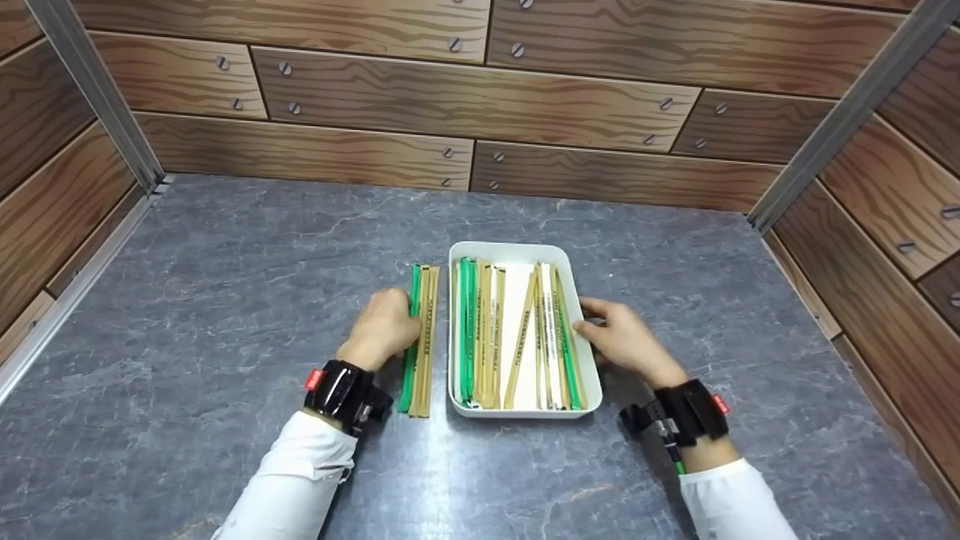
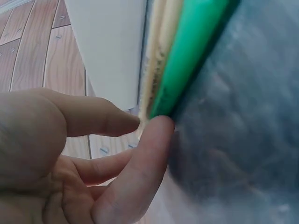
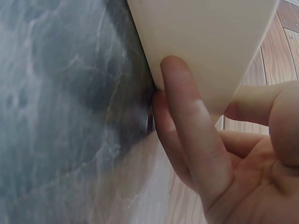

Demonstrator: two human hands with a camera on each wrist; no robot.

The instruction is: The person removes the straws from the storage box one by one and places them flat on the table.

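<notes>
A white rectangular tray (image 1: 511, 413) holds slim printed wrapped sticks in green, brown and white. Just left of it lies a small row of the same sticks (image 1: 425, 360), one green and a few brown, parallel to the tray's side. My left hand (image 1: 380, 324) pinches this row from the left, index finger (image 2: 156, 140) against the green stick and thumb (image 2: 112, 119) by the brown ones. On the opposite side, my right hand (image 1: 626, 337) holds the tray's right wall, thumb at the rim and fingers (image 3: 187, 102) on the outer face.
The tray stands on a dark grey marbled table (image 1: 300, 232). Wood-patterned panels (image 1: 480, 97) wall in the back and both sides, with metal posts (image 1: 840, 112) at the corners. Each wrist wears a black camera band (image 1: 349, 394).
</notes>
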